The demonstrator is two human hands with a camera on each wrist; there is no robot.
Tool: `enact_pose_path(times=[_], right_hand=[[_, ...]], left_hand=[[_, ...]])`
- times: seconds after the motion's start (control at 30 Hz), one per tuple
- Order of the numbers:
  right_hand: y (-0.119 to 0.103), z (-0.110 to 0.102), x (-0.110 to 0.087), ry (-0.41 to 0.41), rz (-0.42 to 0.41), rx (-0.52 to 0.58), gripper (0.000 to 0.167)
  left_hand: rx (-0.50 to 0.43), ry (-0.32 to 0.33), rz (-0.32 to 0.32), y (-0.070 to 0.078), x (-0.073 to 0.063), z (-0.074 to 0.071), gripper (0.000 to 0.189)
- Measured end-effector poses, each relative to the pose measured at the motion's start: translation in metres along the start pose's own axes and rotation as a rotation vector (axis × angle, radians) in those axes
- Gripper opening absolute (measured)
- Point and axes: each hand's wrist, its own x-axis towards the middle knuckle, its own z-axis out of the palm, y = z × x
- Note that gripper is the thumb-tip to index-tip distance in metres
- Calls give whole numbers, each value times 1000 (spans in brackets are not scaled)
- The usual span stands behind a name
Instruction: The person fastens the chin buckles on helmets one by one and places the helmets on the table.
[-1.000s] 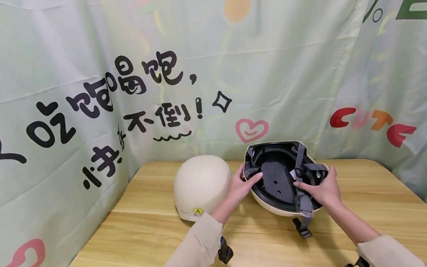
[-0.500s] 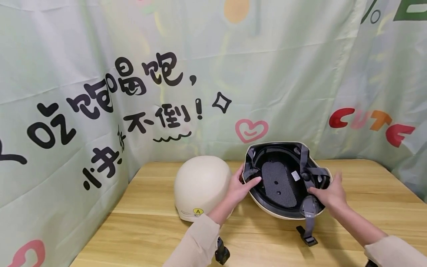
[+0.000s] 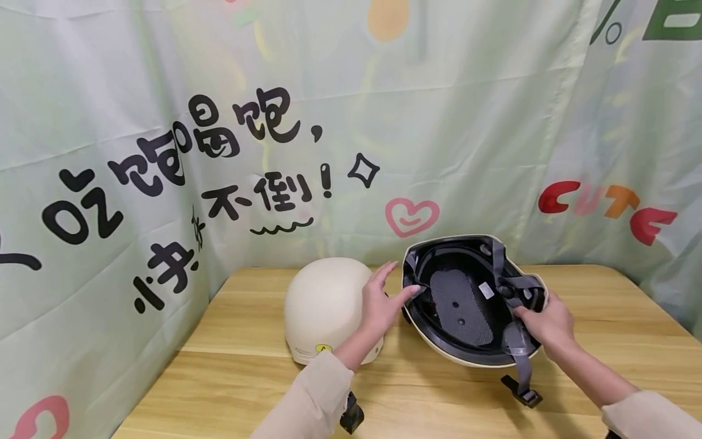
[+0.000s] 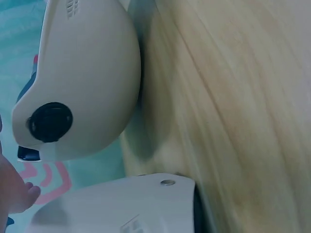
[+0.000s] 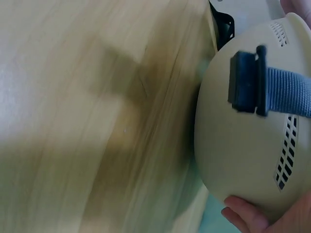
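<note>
An upturned cream helmet [image 3: 463, 308] shows its black lining and grey straps on the right half of the table. My right hand [image 3: 551, 323] grips its right rim, thumb on the inside by the strap; in the right wrist view the fingers [image 5: 248, 213] lie against the shell. A grey strap with a black buckle [image 3: 523, 391] hangs over the front rim. My left hand [image 3: 379, 303] is beside the left rim with fingers extended, and its thumb tip overlaps the rim. The left wrist view shows the shell's black round knob [image 4: 50, 122] apart from that hand.
A second cream helmet [image 3: 323, 305] stands dome up at the left, partly behind my left arm. Its black buckle [image 3: 352, 413] lies near the left sleeve. Both helmets are on a wooden table [image 3: 230, 378], with a printed curtain [image 3: 466, 152] behind.
My left hand has let go of the left rim and moved slightly left, fingers straightening. The right hand has moved slightly right along with the strap and buckle, still gripping the helmet.
</note>
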Motion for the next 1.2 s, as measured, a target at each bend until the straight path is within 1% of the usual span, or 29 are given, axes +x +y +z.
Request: enact_pose_path(times=[0.03,0.1,0.2,0.3,0.4,0.5,0.57,0.67,0.73,0.83,0.93,1.0,1.1,1.2], right_hand=[[0,-1,1,11,-7,-7,44],[0,-4,2,29,-27,-28,41],[-1,-9,5,56,-87,-61,38],[-3,-14,7,85,-160,-108,34],[-6,-17,9,104,-237,-151,33],[-13,-20,10,104,-299,-184,35],[-17,-21,11,93,-331,-190,37],[-22,-22,10,84,-375,-197,39],[-25,-23,9,82,-389,-199,41],[-28,-23,7,87,-406,-204,45],[-30,-24,7,102,-424,-218,48],[-31,-25,7,121,-444,-230,48],[-33,-27,6,143,-468,-243,48],[-36,-27,5,144,-469,-256,48]], left_hand=[[18,16,37,1,1,-1,55],[35,29,89,3,2,-2,50],[39,11,156,7,5,-2,44],[42,-21,224,10,6,-1,39],[56,-33,270,13,5,1,37],[57,-52,278,15,4,4,37],[65,-73,271,15,3,5,37],[93,-123,246,15,0,8,39],[113,-154,225,14,-2,10,40],[131,-180,221,11,-4,15,39],[136,-190,243,9,-3,21,38],[164,-206,264,8,-2,25,38],[233,-257,284,6,0,31,38],[304,-317,310,1,0,35,39]])
